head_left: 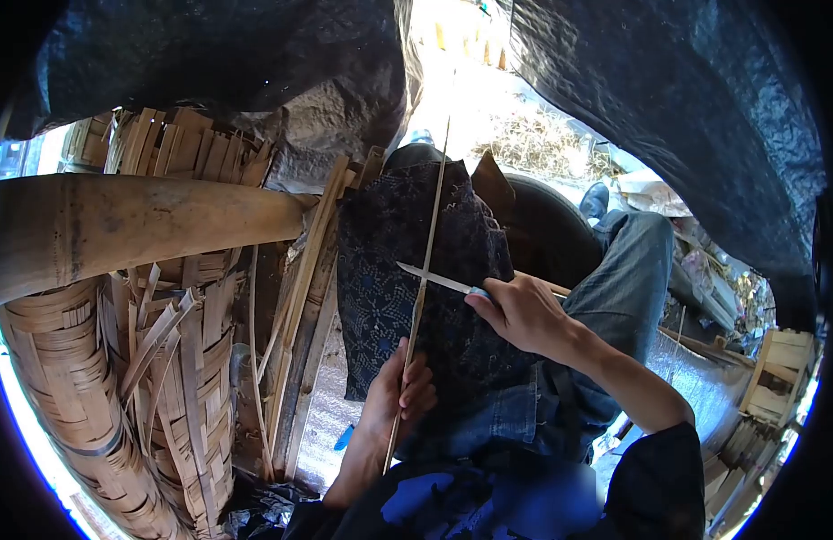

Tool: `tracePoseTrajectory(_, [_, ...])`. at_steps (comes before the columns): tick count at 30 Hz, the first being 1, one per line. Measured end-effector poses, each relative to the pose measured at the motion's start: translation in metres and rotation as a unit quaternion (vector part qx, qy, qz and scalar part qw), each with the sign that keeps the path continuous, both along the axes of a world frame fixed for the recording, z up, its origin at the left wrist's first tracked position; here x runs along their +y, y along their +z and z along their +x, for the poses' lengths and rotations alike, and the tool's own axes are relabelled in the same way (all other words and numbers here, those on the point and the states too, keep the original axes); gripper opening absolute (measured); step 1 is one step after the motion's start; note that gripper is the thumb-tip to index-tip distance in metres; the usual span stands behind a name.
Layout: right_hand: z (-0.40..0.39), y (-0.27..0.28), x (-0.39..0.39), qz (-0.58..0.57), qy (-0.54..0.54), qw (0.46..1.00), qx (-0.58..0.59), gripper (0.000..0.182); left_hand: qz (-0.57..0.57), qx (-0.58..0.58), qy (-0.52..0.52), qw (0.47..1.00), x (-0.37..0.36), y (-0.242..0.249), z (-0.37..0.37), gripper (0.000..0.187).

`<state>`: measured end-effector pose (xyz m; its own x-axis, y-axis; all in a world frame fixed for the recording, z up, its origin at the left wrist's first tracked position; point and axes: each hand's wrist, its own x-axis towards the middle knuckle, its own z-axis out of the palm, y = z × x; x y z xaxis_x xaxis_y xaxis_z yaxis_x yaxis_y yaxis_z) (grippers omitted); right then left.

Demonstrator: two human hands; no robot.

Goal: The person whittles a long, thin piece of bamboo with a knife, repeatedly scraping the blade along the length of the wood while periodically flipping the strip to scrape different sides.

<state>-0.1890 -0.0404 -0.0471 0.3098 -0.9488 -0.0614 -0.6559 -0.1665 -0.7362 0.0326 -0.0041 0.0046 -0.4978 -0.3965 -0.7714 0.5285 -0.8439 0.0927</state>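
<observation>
A long thin bamboo strip (432,225) runs from near my body up and away past my knees. My left hand (398,391) is closed around its lower part, fingers wrapped over it. In my right hand (523,313) is a knife (439,278), its narrow blade pointing left and crossing the strip just above my left hand. A bit of blue shows at the handle, while the rest of the handle is hidden in my fist. Under both hands a dark patterned cloth (380,301) lies over my lap.
Woven bamboo baskets (61,360) stand at the left, with a thick bamboo pole (155,220) across them. Split bamboo lengths (299,337) lean beside my lap. Dark plastic sheeting (669,99) hangs overhead. A wooden crate (781,378) sits at the right.
</observation>
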Motion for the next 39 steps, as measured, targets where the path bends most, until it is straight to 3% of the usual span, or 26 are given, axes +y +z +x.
tracePoseTrajectory(7, [-0.001, 0.013, -0.01, 0.061, 0.041, 0.996, 0.041, 0.058, -0.044, -0.087, -0.043, 0.994, 0.002, 0.003, -0.004, 0.047])
tracePoseTrajectory(15, [-0.003, 0.011, -0.018, 0.052, 0.05, 0.996, 0.059, 0.059, -0.07, -0.147, -0.067, 0.984, 0.001, 0.005, -0.006, 0.047])
tracePoseTrajectory(23, [0.009, 0.006, -0.027, 0.066, 0.031, 0.995, 0.062, 0.058, -0.037, -0.127, -0.039, 0.991, 0.003, 0.007, -0.005, 0.047])
tracePoseTrajectory(28, [0.014, -0.009, -0.046, 0.001, -0.019, 0.998, 0.064, 0.059, -0.024, -0.126, -0.048, 0.991, 0.008, 0.009, -0.004, 0.048])
tracePoseTrajectory(30, [0.012, -0.012, -0.064, 0.067, -0.012, 0.996, 0.059, 0.06, -0.022, -0.106, -0.041, 0.993, 0.013, 0.008, 0.0, 0.048])
tracePoseTrajectory(32, [0.008, -0.026, -0.079, 0.034, -0.018, 0.997, 0.072, 0.06, -0.024, -0.101, -0.038, 0.994, 0.016, 0.011, 0.002, 0.048])
tracePoseTrajectory(33, [0.004, -0.032, -0.086, -0.017, -0.009, 0.997, 0.073, 0.047, -0.026, -0.095, -0.036, 0.995, 0.017, 0.012, 0.003, 0.048])
tracePoseTrajectory(34, [-0.004, -0.061, -0.096, -0.021, -0.009, 0.997, 0.076, 0.047, -0.029, -0.092, -0.036, 0.995, 0.02, 0.014, 0.005, 0.048])
tracePoseTrajectory(36, [-0.024, -0.124, -0.12, -0.271, 0.032, 0.928, 0.252, 0.052, -0.007, -0.081, -0.027, 0.996, 0.027, 0.017, 0.009, 0.049])
tracePoseTrajectory(38, [-0.038, -0.106, -0.141, -0.055, -0.01, 0.979, 0.199, 0.049, -0.01, -0.08, -0.036, 0.996, 0.028, 0.025, 0.012, 0.049])
tracePoseTrajectory(39, [-0.039, -0.078, -0.155, 0.134, -0.104, 0.978, 0.118, 0.052, -0.013, -0.076, -0.042, 0.996, 0.028, 0.027, 0.011, 0.049])
